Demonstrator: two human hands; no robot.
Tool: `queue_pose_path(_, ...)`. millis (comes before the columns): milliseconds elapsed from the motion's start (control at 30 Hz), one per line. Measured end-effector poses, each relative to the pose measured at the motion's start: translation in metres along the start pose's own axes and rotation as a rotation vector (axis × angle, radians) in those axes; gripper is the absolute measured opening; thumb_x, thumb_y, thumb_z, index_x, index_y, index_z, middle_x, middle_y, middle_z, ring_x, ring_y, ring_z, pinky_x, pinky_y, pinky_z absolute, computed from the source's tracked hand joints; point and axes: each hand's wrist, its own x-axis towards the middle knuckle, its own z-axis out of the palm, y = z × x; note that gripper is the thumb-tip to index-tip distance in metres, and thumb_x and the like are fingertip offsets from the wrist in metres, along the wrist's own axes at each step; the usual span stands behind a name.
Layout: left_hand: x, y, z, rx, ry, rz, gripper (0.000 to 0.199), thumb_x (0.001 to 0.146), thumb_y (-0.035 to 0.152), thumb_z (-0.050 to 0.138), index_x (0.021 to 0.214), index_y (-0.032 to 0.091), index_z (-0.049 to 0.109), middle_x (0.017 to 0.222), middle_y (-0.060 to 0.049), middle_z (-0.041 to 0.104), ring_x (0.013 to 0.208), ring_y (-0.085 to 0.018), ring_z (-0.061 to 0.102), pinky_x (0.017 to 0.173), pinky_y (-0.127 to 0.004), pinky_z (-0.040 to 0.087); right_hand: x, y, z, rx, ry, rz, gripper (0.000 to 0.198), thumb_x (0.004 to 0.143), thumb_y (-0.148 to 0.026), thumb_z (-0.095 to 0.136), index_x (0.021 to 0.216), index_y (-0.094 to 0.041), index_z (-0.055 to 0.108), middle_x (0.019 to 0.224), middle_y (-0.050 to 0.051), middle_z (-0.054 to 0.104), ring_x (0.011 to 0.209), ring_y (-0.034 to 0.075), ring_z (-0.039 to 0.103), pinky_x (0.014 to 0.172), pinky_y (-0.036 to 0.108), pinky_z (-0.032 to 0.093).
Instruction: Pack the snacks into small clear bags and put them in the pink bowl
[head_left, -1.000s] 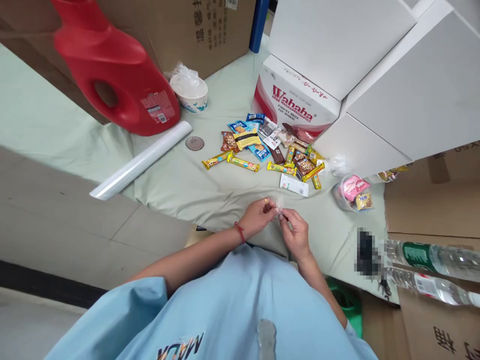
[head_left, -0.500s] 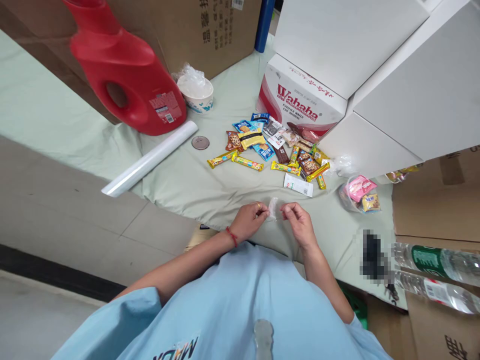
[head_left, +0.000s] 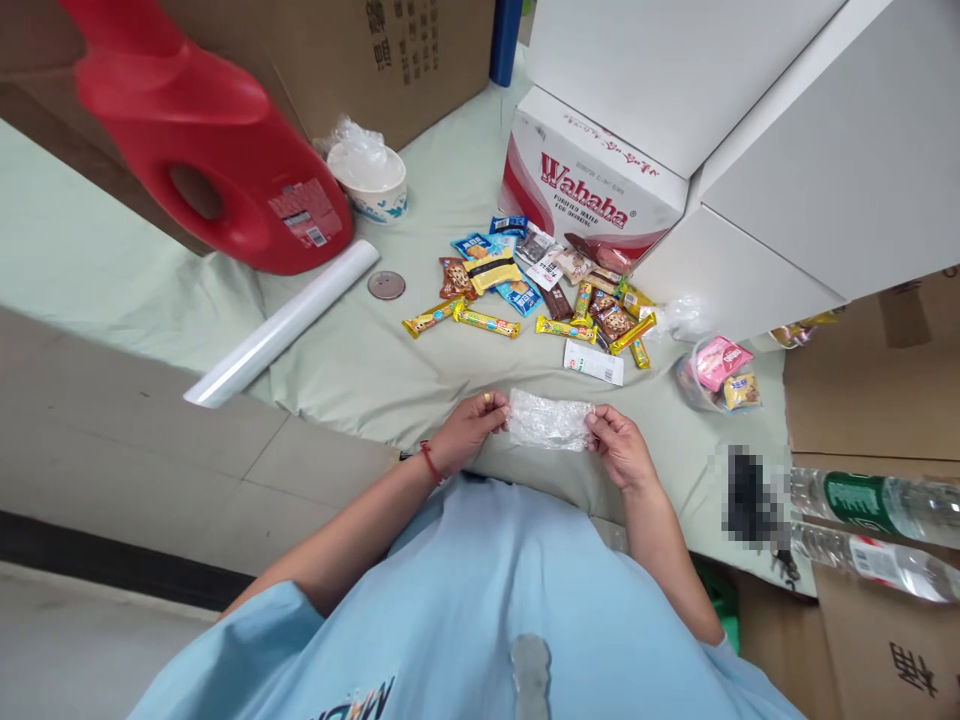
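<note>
A crinkled clear plastic bag (head_left: 551,421) is stretched flat between my two hands, just above the near edge of the cloth. My left hand (head_left: 474,428), with a ring and a red bracelet, pinches its left end. The right end is gripped between thumb and fingers of my right hand (head_left: 621,447). Beyond the bag lies a white packet (head_left: 593,362), and behind that a loose pile of wrapped snacks (head_left: 491,270) in yellow, blue and brown. A clear tub (head_left: 701,385) with pink and yellow packets in it stands to the right.
On the left stand a red detergent jug (head_left: 247,170), a white roll (head_left: 285,325) and a paper cup (head_left: 379,200) with plastic in it. A round grey disc (head_left: 386,285) lies nearby. A Wahaha carton (head_left: 592,185) is at the back; two water bottles (head_left: 915,507) lie at right.
The plastic bag, bunched up small before, is now spread wide. My hands have moved apart, left hand leftward and right hand rightward. The view has shifted slightly.
</note>
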Motion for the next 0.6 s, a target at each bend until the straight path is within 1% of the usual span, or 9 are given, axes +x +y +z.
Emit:
queue_pose_path(67, 0.0, -0.002, -0.002, 0.037, -0.009, -0.001, 0.025, 0.082, 0.043, 0.063, 0.082, 0.02, 0.056, 0.073, 0.003, 0.056, 0.069, -0.013, 0.054, 0.069, -0.028, 0.047, -0.001, 0.0, 0.0, 0.026, -0.003, 0.032, 0.039, 0.066, -0.045, 0.092, 0.081, -0.02, 0.067, 0.067, -0.006, 0.055, 0.054, 0.007, 0.046, 0.046, 0.018, 0.041)
queue_pose_path(133, -0.002, -0.001, -0.003, 0.118, 0.068, 0.074, 0.018, 0.08, 0.035, 0.061, 0.089, 0.019, 0.058, 0.087, -0.002, 0.061, 0.077, -0.015, 0.058, 0.07, -0.029, 0.048, -0.002, 0.001, 0.003, 0.062, -0.008, 0.044, 0.038, 0.067, -0.044, 0.092, 0.081, -0.019, 0.067, 0.066, -0.007, 0.053, 0.052, 0.007, 0.044, 0.043, 0.017, 0.038)
queue_pose_path(200, -0.007, 0.004, -0.003, 0.24, 0.157, 0.232, 0.022, 0.078, 0.026, 0.058, 0.099, 0.02, 0.06, 0.109, -0.007, 0.064, 0.095, -0.019, 0.061, 0.076, -0.032, 0.051, 0.0, 0.001, 0.009, 0.099, -0.011, 0.054, 0.037, 0.067, -0.043, 0.092, 0.08, -0.02, 0.067, 0.065, -0.007, 0.052, 0.051, 0.006, 0.042, 0.04, 0.017, 0.037)
queue_pose_path(267, -0.013, 0.012, -0.001, 0.377, 0.187, 0.41, 0.027, 0.082, 0.021, 0.057, 0.108, 0.022, 0.061, 0.124, -0.01, 0.061, 0.11, -0.022, 0.06, 0.088, -0.037, 0.051, 0.002, 0.001, 0.014, 0.121, -0.015, 0.067, 0.038, 0.066, -0.043, 0.093, 0.08, -0.02, 0.067, 0.065, -0.007, 0.053, 0.049, 0.006, 0.042, 0.039, 0.016, 0.036)
queue_pose_path(367, -0.02, 0.022, 0.009, 0.576, 0.118, 0.585, 0.024, 0.092, 0.031, 0.06, 0.114, 0.023, 0.063, 0.122, -0.011, 0.063, 0.114, -0.025, 0.058, 0.101, -0.044, 0.046, 0.005, -0.001, 0.022, 0.136, -0.04, 0.077, 0.037, 0.065, -0.042, 0.093, 0.079, -0.02, 0.067, 0.065, -0.006, 0.054, 0.049, 0.006, 0.042, 0.039, 0.015, 0.036)
queue_pose_path(433, -0.019, 0.022, 0.02, 0.715, 0.053, 0.595, 0.033, 0.091, 0.044, 0.066, 0.115, 0.022, 0.064, 0.119, -0.012, 0.064, 0.112, -0.027, 0.058, 0.101, -0.045, 0.044, 0.007, -0.003, 0.027, 0.155, -0.07, 0.074, 0.035, 0.067, -0.042, 0.092, 0.079, -0.02, 0.068, 0.064, -0.006, 0.054, 0.049, 0.005, 0.04, 0.039, 0.015, 0.037)
queue_pose_path(500, -0.013, 0.017, 0.031, 0.831, -0.002, 0.535, 0.04, 0.087, 0.049, 0.071, 0.115, 0.021, 0.065, 0.116, -0.013, 0.066, 0.109, -0.029, 0.058, 0.096, -0.045, 0.043, 0.009, -0.004, 0.03, 0.194, -0.101, 0.074, 0.033, 0.068, -0.04, 0.092, 0.08, -0.02, 0.069, 0.064, -0.006, 0.054, 0.048, 0.005, 0.038, 0.039, 0.015, 0.036)
queue_pose_path(533, -0.009, 0.013, 0.035, 0.871, -0.026, 0.496, 0.036, 0.088, 0.046, 0.071, 0.113, 0.02, 0.066, 0.114, -0.012, 0.067, 0.107, -0.029, 0.058, 0.094, -0.044, 0.043, 0.01, -0.004, 0.031, 0.222, -0.11, 0.076, 0.032, 0.068, -0.038, 0.092, 0.08, -0.02, 0.069, 0.065, -0.005, 0.054, 0.049, 0.005, 0.038, 0.038, 0.014, 0.035)
queue_pose_path(600, 0.0, 0.007, 0.04, 0.904, -0.072, 0.433, 0.02, 0.091, 0.035, 0.067, 0.103, 0.021, 0.069, 0.104, -0.01, 0.069, 0.102, -0.028, 0.059, 0.089, -0.042, 0.042, 0.01, -0.004, 0.031, 0.287, -0.11, 0.078, 0.031, 0.068, -0.034, 0.092, 0.081, -0.02, 0.068, 0.067, -0.005, 0.056, 0.05, 0.005, 0.04, 0.038, 0.014, 0.034)
